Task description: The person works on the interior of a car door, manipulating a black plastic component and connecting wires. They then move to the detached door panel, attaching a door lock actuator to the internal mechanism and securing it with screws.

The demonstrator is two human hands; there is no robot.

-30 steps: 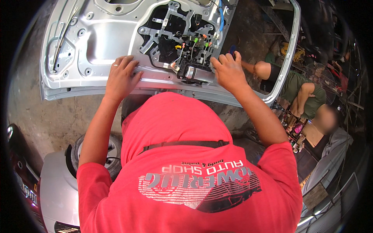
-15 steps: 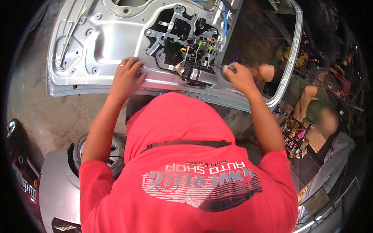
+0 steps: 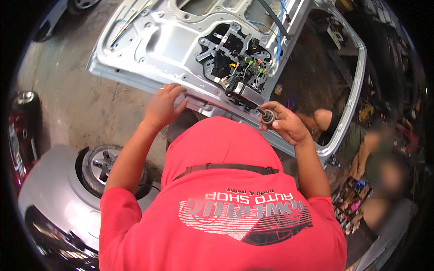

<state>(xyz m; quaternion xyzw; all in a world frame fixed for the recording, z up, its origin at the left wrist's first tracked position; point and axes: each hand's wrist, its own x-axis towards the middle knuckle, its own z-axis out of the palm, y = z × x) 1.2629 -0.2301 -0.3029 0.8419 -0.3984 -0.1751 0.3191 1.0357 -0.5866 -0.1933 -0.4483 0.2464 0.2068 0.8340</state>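
Observation:
A silver car door point(image 3: 169, 58) lies with its inner side up in front of me. Toward its right end, an opening holds a black latch and lock mechanism point(image 3: 244, 92) with coloured clips and thin rods. My left hand point(image 3: 165, 106) rests its stretched fingers on the door's near edge and holds nothing. My right hand point(image 3: 287, 123) grips a screwdriver point(image 3: 268, 117) with a round greyish handle. Its dark shaft points up and left, close to the mechanism's near right corner; whether the tip touches anything I cannot tell.
The door's window frame point(image 3: 357, 97) extends right. Beyond it people sit, one with a bent knee point(image 3: 323, 119), near a box of small parts point(image 3: 350, 203). A silver car fender point(image 3: 58, 194) and wheel point(image 3: 106, 165) stand at lower left. A dark strap point(image 3: 275, 20) crosses the door.
The view has shifted, so the door appears lower and further right. My right hand has turned, drawing the screwdriver back from the mechanism. My left hand has slid to the door's edge.

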